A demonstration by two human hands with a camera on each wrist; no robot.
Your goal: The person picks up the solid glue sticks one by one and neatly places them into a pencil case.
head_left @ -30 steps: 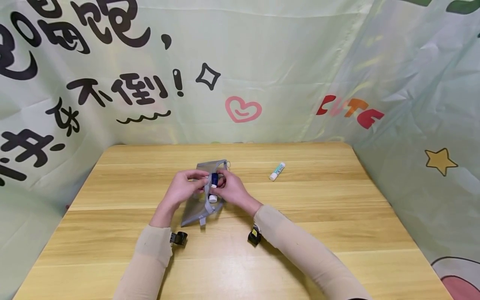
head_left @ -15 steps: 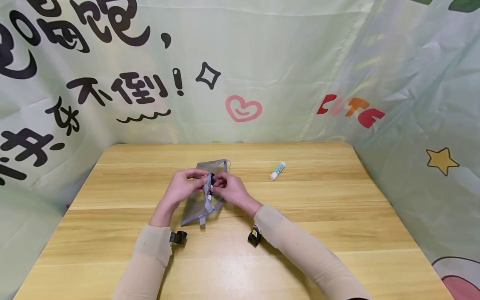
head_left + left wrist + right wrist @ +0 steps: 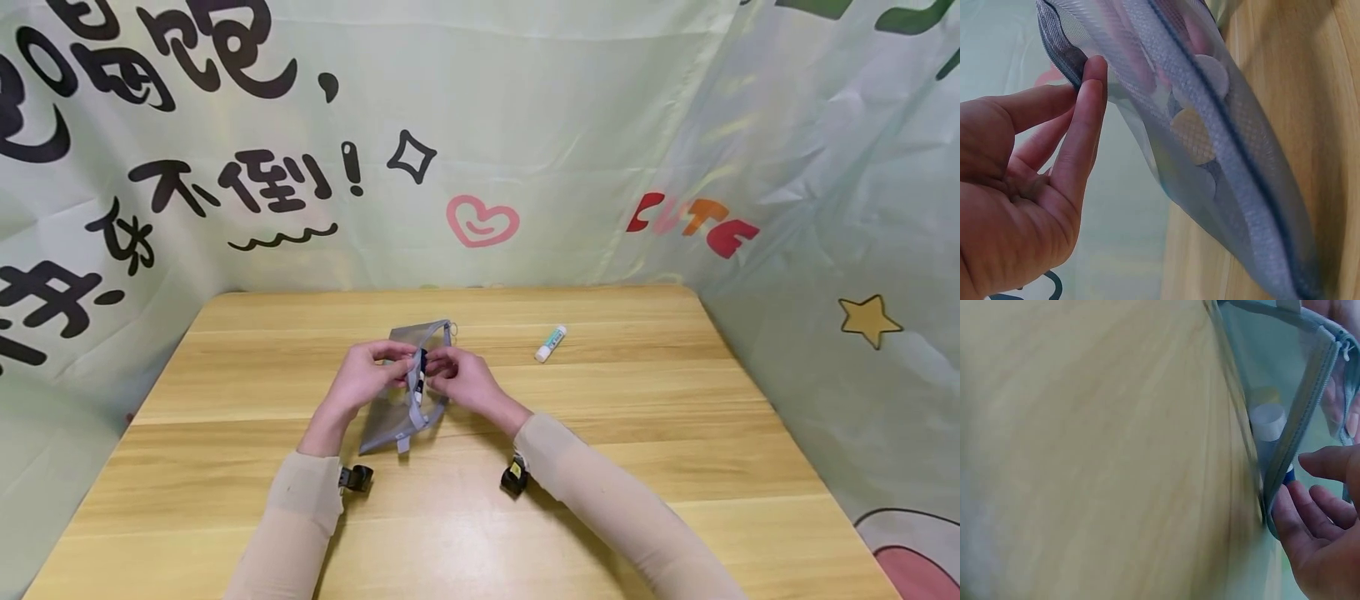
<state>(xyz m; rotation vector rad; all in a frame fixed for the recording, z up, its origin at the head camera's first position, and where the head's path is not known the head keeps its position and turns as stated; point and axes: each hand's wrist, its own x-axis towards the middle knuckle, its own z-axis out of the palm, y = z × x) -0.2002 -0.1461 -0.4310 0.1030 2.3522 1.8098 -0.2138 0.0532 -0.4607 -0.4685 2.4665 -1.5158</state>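
Note:
A grey mesh zip pouch (image 3: 384, 427) stands with its mouth spread on the wooden table. My left hand (image 3: 362, 375) pinches one zippered edge (image 3: 1063, 53) between thumb and fingers. At the opposite edge is my right hand (image 3: 467, 379), fingertips at the zipper and thumb apart from them. Inside the pouch, just below those fingers, lies a white-capped glue stick (image 3: 1268, 424) with a blue end. A yellow round end (image 3: 1192, 134) and further white ends show through the mesh. The parts deeper in the pouch are hidden.
Another glue stick (image 3: 551, 343), white with a green-blue label, lies on the table (image 3: 637, 400) right of the pouch. A printed cloth (image 3: 570, 150) hangs behind and beside the table. Small black wrist cameras (image 3: 362, 478) sit under both forearms.
The blue-ended glue stick has gone from the right hand's fingers down into the pouch. The left hand keeps its hold on the zippered edge. The head view has shifted slightly.

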